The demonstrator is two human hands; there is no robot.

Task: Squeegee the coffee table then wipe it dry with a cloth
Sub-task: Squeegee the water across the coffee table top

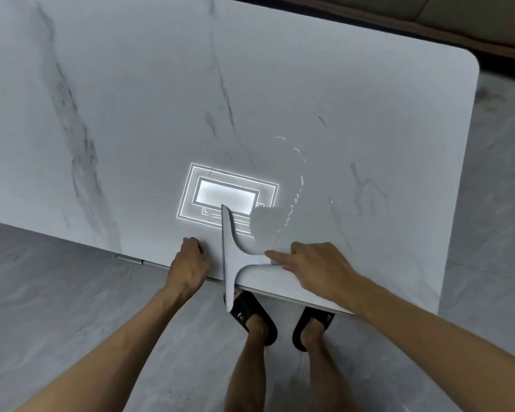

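Nearest me, below my grip, my feet stand in black slides [250,313] on the grey marbled floor [87,292]; the near end of the blade hangs out past the table edge above the left slide.

My right hand [312,264] has the squeegee [228,257] by the end of its handle; my index finger [277,257] lies straight along the top of the handle, the other fingers fold down over the end, and how they sit underneath is hidden from me. The squeegee is grey and T-shaped; from my grip the handle runs left to the long blade, which lies across the near edge of the coffee table [131,114] and reaches away from me onto the top.

My left hand [188,261] is on the other side of the blade, just beside it; its fingers are curled in and rest on the table top just inside the edge, with nothing visible in them; the thumb is out of sight.

Just beyond my grip a wet patch [268,224] spreads on the surface, with a curved beaded rim on its right; left of that, at the far tip of the blade, a bright rectangular light reflection [226,194] shines on the white, grey-veined top.

Farthest from my grip, past the table's rounded far corner, is a brownish sofa [473,13].
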